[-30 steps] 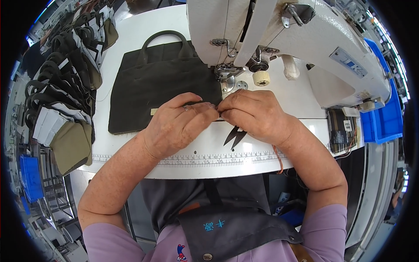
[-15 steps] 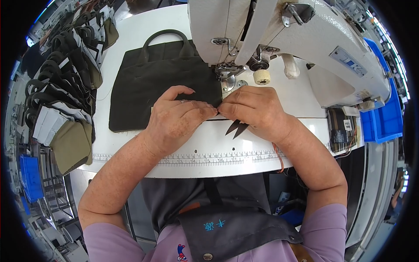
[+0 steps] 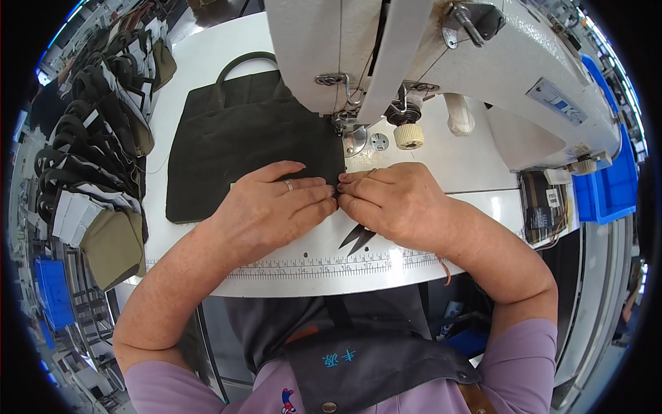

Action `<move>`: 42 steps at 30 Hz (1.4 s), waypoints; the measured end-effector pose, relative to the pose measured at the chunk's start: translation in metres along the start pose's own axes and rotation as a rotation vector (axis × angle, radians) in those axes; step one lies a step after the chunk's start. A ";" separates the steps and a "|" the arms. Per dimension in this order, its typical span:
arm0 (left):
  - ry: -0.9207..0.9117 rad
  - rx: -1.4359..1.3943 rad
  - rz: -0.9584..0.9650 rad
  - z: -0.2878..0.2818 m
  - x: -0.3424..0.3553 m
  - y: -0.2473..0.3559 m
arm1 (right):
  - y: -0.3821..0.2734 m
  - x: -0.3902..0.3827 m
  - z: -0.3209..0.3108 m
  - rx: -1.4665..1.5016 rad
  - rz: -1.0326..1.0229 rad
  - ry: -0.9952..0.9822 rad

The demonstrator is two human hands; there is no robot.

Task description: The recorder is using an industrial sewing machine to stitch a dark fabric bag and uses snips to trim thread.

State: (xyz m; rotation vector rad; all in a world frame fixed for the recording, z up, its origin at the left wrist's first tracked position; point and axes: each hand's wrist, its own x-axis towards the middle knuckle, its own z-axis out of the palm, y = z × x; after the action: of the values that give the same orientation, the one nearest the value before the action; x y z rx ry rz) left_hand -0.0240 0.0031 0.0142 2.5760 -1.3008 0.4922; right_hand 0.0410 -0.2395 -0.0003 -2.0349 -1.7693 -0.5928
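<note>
A black fabric bag (image 3: 227,145) with looped handles lies flat on the white table (image 3: 186,48), its right side at the sewing machine's presser foot (image 3: 345,127). My left hand (image 3: 272,210) rests on the bag's lower right part, fingers stretched across it, a ring on one. My right hand (image 3: 393,203) has its fingertips closed on the bag's lower right edge, touching or nearly touching the left fingertips. Dark thread snips (image 3: 357,240) stick out from beneath my right palm, blades pointing toward me.
Many folded dark and olive bag pieces (image 3: 103,241) are piled along the left. The white sewing machine (image 3: 517,83) fills the upper right. Blue bins (image 3: 55,290) stand at lower left and far right (image 3: 603,200). A printed ruler strip runs along the table's front edge.
The view has shifted slightly, with the machine appearing further left. Both hands and the snips sit lower in the picture, and my left fingers lie flatter across the bag.
</note>
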 end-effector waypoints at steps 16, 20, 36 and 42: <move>-0.236 -0.236 -0.118 -0.007 -0.002 -0.015 | 0.006 -0.010 -0.009 0.225 0.261 -0.112; -0.193 -0.191 -0.083 -0.002 0.002 -0.027 | 0.010 -0.008 -0.010 0.257 0.340 -0.123; -0.102 -0.072 -0.078 0.005 0.027 -0.073 | 0.013 0.006 -0.008 -0.112 0.548 -0.310; -0.094 -0.063 -0.142 0.006 0.028 -0.067 | 0.013 0.004 -0.009 -0.112 0.584 -0.355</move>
State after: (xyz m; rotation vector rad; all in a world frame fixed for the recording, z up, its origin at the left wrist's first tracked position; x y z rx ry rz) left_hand 0.0469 0.0192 0.0170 2.6427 -1.1317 0.3023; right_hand 0.0534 -0.2426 0.0098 -2.7018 -1.2076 -0.1572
